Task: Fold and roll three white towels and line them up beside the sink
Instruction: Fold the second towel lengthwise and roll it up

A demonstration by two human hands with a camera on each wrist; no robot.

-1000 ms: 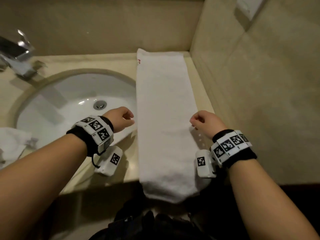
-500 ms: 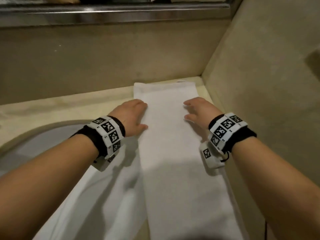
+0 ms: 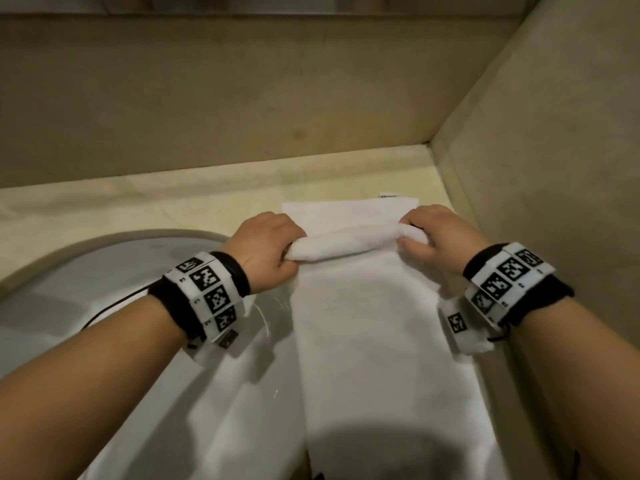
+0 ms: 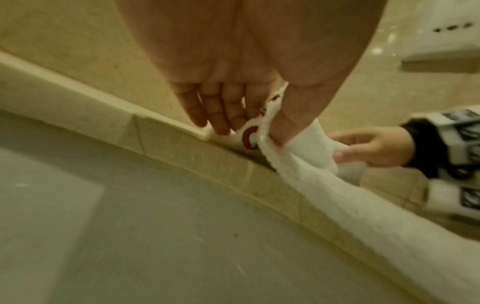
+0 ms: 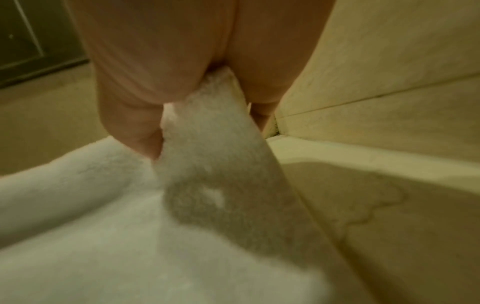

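Observation:
A long white towel [image 3: 374,341], folded into a narrow strip, lies on the counter to the right of the sink. Near its far end a thick rolled ridge [image 3: 346,244] stands up, with a short flat piece and a small label beyond it. My left hand [image 3: 294,251] grips the ridge's left end and my right hand [image 3: 412,240] grips its right end. In the left wrist view the left hand [image 4: 249,133] pinches the towel [image 4: 324,195] edge, where a red stitched mark shows. The right wrist view shows my right hand [image 5: 207,133] pinching the towel [image 5: 130,226].
The white sink basin [image 3: 104,289] lies left of the towel, and the towel's left edge hangs over its rim. The beige counter [image 3: 173,206] ends at a back wall and at a side wall [image 3: 536,168] just right of my right hand.
My hands went from the strip's middle to lying flat near its far end. Now they curl round the towel there, and a rolled ridge has risen between them.

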